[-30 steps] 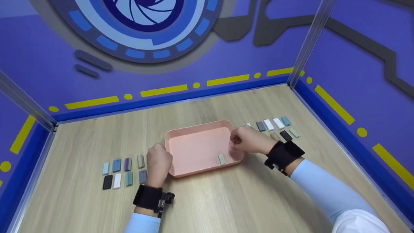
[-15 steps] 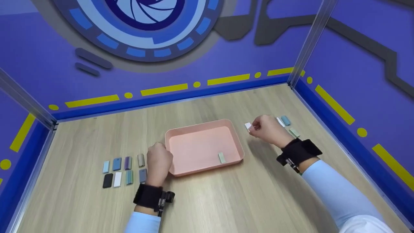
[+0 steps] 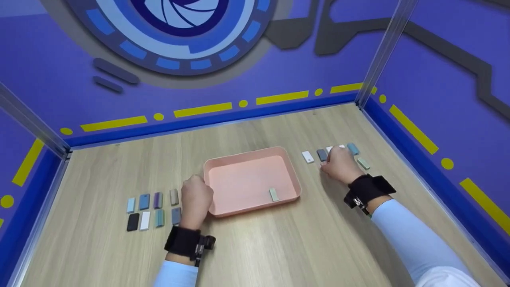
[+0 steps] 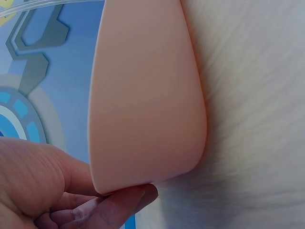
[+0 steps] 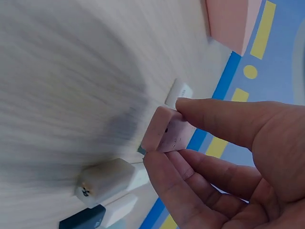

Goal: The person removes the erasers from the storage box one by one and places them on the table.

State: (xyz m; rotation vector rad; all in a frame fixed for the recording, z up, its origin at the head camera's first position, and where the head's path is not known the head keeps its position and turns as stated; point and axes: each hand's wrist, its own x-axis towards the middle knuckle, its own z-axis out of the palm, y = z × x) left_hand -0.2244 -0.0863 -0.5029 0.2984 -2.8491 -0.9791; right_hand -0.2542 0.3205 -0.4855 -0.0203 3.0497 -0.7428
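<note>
My left hand (image 3: 196,199) grips the left end of a shallow pink tray (image 3: 231,156). In the left wrist view, thumb and fingers pinch the tray's rim at a corner. A pale green block (image 3: 273,194) lies inside the tray, near its front right. My right hand (image 3: 342,163) is over the row of small blocks on the right. In the right wrist view, its thumb and fingers pinch a small pink eraser (image 5: 164,129), close over the table. A white eraser (image 3: 307,157) and a grey one (image 3: 322,155) lie beside that hand.
Several more erasers stand left of the tray in two rows, among them a black one (image 3: 133,222) and a purple one (image 3: 158,200). Near my right hand are a beige block (image 5: 107,180), a teal one (image 3: 352,149) and a green one (image 3: 363,163). Blue walls surround the table.
My right hand has moved from the tray's right end to the right-hand rows, then slightly farther right and toward me. My left hand keeps its grip on the tray.
</note>
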